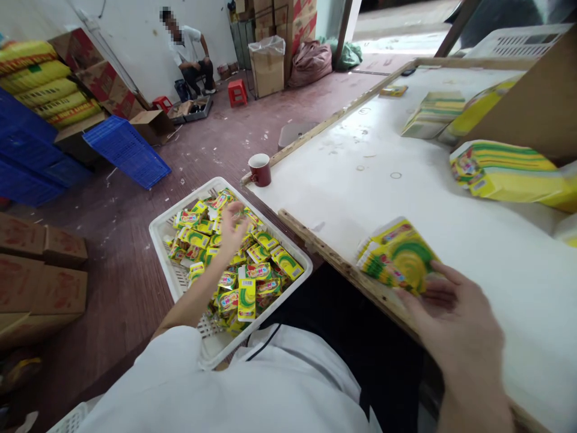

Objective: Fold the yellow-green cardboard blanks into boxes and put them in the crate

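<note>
My right hand (451,313) is closed on a stack of flat yellow-green cartons (401,252), thumb on the near side and fingers at the right edge. The stack is over the front edge of the white table (433,204). To the left, my left hand (234,225) is over a white plastic basket (163,264), its fingers apart and slightly curled, with nothing clear in them. Small yellow-green boxes (247,297) are heaped in that basket below the hand. Some fingertips are blurred, and I cannot tell whether they touch a box.
A dark red mug (260,171) stands on the table's left corner. More carton stacks (505,168) lie at the right by a big cardboard box (518,102). A blue crate (128,150) and cardboard boxes (40,270) are on the left. A person (192,51) sits by the far wall.
</note>
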Available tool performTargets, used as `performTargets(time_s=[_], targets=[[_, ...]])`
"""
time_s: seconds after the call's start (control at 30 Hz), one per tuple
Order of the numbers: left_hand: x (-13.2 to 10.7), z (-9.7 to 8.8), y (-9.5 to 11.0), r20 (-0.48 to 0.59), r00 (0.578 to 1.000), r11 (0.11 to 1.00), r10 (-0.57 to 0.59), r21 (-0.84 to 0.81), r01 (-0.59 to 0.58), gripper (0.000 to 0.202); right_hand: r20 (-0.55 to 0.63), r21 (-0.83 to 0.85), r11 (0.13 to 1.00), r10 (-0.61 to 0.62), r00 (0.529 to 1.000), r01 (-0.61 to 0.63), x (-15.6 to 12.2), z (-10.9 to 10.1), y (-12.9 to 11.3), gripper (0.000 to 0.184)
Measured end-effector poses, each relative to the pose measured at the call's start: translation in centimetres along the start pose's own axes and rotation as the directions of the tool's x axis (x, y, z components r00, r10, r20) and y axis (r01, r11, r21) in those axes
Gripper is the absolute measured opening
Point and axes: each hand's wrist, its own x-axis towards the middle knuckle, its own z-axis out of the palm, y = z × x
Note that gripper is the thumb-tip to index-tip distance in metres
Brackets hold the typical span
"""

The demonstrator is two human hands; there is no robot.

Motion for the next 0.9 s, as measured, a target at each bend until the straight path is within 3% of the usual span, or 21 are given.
performTargets(time_s=[0.03,0.07,0.1,0.13,0.17,0.2,0.27,0.37,0.47,0.57,0.6,0.67,0.77,0.83,0.9], targets=[[-2.1,2.7,1.3,0.123,0.992,0.997,0.036,-0.074,-0.027,0.055,0.027,0.033,0.999,-0.029,0.999,0.028,-0.5,0.6,-1.0,0.064],[-4.3,5.4,2.8,0.273,0.958,0.98,0.087,-0.194,-0.034,0.062,0.065,0.059,0.996,-0.069,0.995,0.066,-1.0,1.1,-1.9,0.061],[-6.5,7.8,4.2,0.44,0.885,0.875,0.151,-0.475,0.087,0.072,0.105,0.086,0.991,-0.11,0.988,0.101,-1.5,1.6,-2.8,0.058],[-8.5,10.0,5.7,0.575,0.791,0.714,0.21,-0.642,0.278,0.077,0.133,0.103,0.987,-0.14,0.981,0.127,-2.0,2.0,-3.4,0.054],[-10.2,11.9,7.2,0.661,0.713,0.554,0.234,-0.693,0.462,0.074,0.147,0.115,0.983,-0.16,0.976,0.143,-2.4,2.2,-3.8,0.051],[-11.5,13.4,8.5,0.709,0.662,0.401,0.243,-0.695,0.597,0.068,0.142,0.122,0.981,-0.166,0.976,0.149,-2.9,2.3,-4.0,0.049],[-13.3,15.3,10.6,0.752,0.619,0.177,0.229,-0.657,0.733,0.059,0.107,0.143,0.982,-0.139,0.984,0.123,-3.6,2.3,-3.8,0.048],[-13.9,16.3,12.3,0.76,0.632,0.032,0.152,-0.643,0.765,0.049,0.102,0.306,0.952,-0.018,0.995,-0.014,-4.3,2.1,-3.0,0.052],[-13.2,15.9,12.7,0.722,0.689,-0.007,0.065,-0.69,0.724,0.041,0.187,0.565,0.804,0.096,0.978,-0.187,-4.8,2.5,-2.8,0.055],[-12.4,15.3,12.8,0.69,0.724,0.021,0.005,-0.724,0.69,0.04,0.329,0.702,0.649,0.07,0.942,-0.294,-5.3,3.2,-3.2,0.054],[-12.3,15.2,12.7,0.684,0.729,0.056,-0.002,-0.728,0.683,0.042,0.363,0.699,0.647,0.046,0.931,-0.305,-5.4,3.5,-3.3,0.054],[-12.3,15.3,12.4,0.657,0.754,0.151,-0.027,-0.742,0.653,0.047,0.382,0.627,0.727,0.026,0.924,-0.279,-5.7,4.0,-3.4,0.054],[-13.0,15.7,11.5,0.577,0.811,0.283,-0.09,-0.766,0.577,0.055,0.32,0.477,0.856,0.042,0.946,-0.199,-5.9,4.6,-2.9,0.052],[-13.7,15.9,11.0,0.551,0.833,0.338,-0.056,-0.775,0.534,0.062,0.276,0.444,0.876,0.069,0.959,-0.191,-5.9,4.6,-2.4,0.049],[-14.2,15.9,10.7,0.554,0.831,0.337,0.045,-0.792,0.509,0.074,0.235,0.461,0.862,0.111,0.966,-0.211,-5.5,4.2,-2.0,0.047]])
